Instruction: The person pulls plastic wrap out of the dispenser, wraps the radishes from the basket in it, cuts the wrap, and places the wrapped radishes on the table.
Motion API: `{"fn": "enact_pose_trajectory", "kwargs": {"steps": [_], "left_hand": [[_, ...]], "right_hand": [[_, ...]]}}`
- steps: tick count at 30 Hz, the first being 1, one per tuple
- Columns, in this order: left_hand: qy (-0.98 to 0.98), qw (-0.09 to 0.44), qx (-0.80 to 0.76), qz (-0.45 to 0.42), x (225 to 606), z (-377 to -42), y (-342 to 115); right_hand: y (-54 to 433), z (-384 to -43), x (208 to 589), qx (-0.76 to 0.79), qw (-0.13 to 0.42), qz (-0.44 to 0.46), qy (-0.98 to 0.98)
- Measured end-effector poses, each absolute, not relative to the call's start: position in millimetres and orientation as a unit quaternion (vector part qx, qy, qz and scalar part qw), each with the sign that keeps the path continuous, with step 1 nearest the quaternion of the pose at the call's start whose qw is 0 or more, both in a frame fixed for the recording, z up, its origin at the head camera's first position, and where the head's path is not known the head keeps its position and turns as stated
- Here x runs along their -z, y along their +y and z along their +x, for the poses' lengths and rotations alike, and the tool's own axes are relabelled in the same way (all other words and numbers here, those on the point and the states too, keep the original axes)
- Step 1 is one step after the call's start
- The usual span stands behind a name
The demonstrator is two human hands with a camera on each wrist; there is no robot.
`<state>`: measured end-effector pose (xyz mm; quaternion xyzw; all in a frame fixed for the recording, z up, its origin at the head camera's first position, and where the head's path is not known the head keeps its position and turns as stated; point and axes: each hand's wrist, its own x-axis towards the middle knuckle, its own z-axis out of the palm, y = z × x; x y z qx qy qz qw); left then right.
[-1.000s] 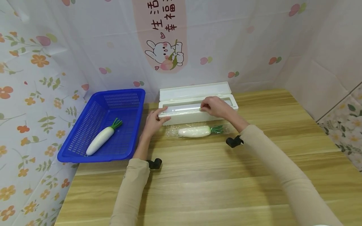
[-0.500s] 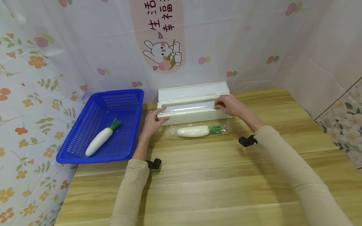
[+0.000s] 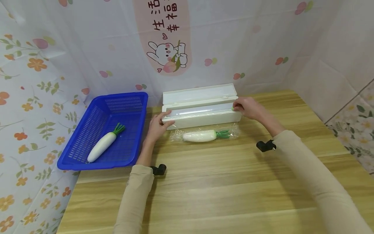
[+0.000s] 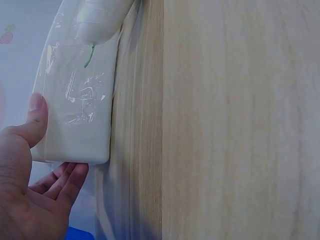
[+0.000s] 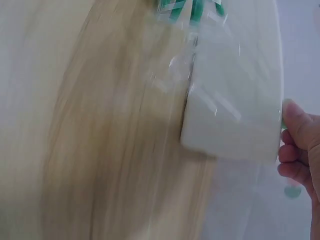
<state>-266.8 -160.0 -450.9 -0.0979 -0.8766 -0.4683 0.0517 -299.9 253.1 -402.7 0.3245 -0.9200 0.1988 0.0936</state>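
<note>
Gripping the left end of a white film dispenser box [image 3: 203,120], the left hand [image 3: 157,128] has its thumb on the front wall and its other fingers at the end and upper rim. At the opposite end of that box, the right hand [image 3: 248,107] pinches a small green tab [image 3: 232,109] between thumb and curled fingers, at the box's upper edge. Between the two hands, the box's lid [image 3: 200,93] stands raised along the far side, and a pale, glossy film roll [image 3: 191,112] shows inside the trough.

Nearer the person than both hands, and between them, a wrapped white radish [image 3: 199,136] lies on the wood-grain table [image 3: 204,188] just in front of the box. Its green leaf stalks [image 3: 223,134] point toward the right hand's side, its tapered end toward the left hand's. Clear plastic film [image 3: 176,135] covers it and spreads past both its ends; the left wrist view shows film across the box's front wall too, to the right of the left thumb.

To the left of the left hand sits a blue plastic basket [image 3: 96,166]. Inside, an unwrapped white radish [image 3: 101,148] lies slantwise. Beyond both hands hangs a patterned cloth [image 3: 233,39] with a rabbit print [image 3: 168,53].
</note>
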Motion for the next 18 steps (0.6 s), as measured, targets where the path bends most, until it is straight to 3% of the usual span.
{"fn": "enact_pose_trajectory", "kwargs": {"steps": [18], "left_hand": [[-0.873,0.051,0.473,-0.103,451.7,-267.4,-160.8]], "right_hand": [[264.9,-295.9,409.1,-0.203,0.133,0.311,-0.919]]}}
